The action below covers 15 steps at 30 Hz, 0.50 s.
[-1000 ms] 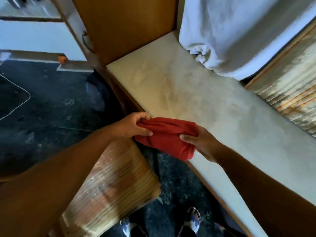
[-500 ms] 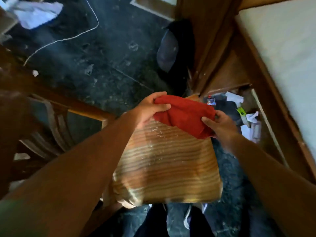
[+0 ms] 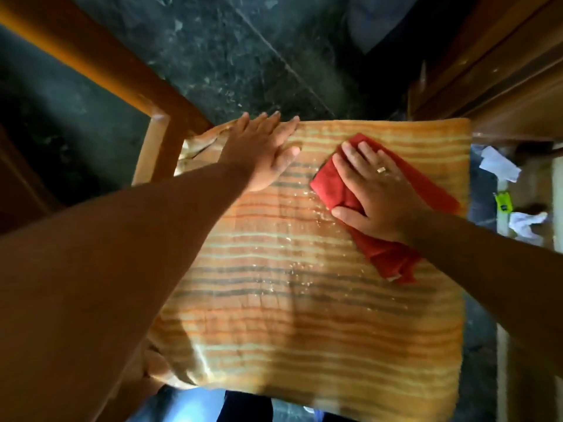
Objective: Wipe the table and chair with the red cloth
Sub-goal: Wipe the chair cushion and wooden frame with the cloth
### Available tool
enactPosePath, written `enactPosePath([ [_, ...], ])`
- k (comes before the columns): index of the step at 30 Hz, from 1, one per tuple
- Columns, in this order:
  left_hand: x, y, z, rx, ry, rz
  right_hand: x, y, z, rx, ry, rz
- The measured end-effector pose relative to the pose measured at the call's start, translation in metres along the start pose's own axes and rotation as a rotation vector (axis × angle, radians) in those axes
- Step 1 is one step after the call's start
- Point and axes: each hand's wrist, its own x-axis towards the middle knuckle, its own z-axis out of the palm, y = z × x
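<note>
The chair's striped orange seat cushion (image 3: 304, 300) fills the middle of the view, with pale crumbs scattered across its centre. The red cloth (image 3: 390, 257) lies on the cushion's far right part. My right hand (image 3: 374, 193) presses flat on top of it, fingers spread, a ring on one finger. My left hand (image 3: 262, 150) rests flat and empty on the cushion's far left edge, fingers together. The wooden chair frame (image 3: 155, 138) shows at the left. The table is out of view.
Dark stone floor (image 3: 243, 56) lies beyond the chair. Wooden furniture (image 3: 502, 80) stands at the upper right. Crumpled paper scraps (image 3: 499, 166) and a green-yellow item (image 3: 504, 202) lie on the floor to the right. My feet are hidden under the cushion's near edge.
Both hands carried the red cloth from the table's edge over to the chair. The left hand let go and lies flat on the cushion; the right hand presses the cloth down.
</note>
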Motion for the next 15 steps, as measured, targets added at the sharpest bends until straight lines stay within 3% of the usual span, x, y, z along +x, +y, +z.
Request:
enactPosePath([
  [4, 0.003, -0.002, 0.011, -0.033, 0.036, 0.011, -0.004, -0.056, 0.015, 0.059, 0.143, 0.080],
  [5, 0.003, -0.004, 0.012, -0.040, 0.030, 0.011, -0.012, -0.090, 0.024, 0.119, 0.149, -0.013],
  [7, 0.002, -0.004, 0.012, -0.046, 0.034, 0.010, -0.049, -0.176, 0.050, 0.221, 0.096, -0.387],
  [9, 0.000, -0.003, 0.013, -0.045, 0.050, 0.013, -0.088, -0.229, 0.066, 0.171, -0.020, -0.626],
  [11, 0.000, -0.003, 0.012, -0.045, 0.069, 0.010, -0.096, -0.222, 0.077, 0.180, -0.050, -0.637],
  [15, -0.003, -0.002, 0.013, -0.018, 0.104, -0.016, -0.061, -0.122, 0.056, 0.199, 0.050, -0.498],
])
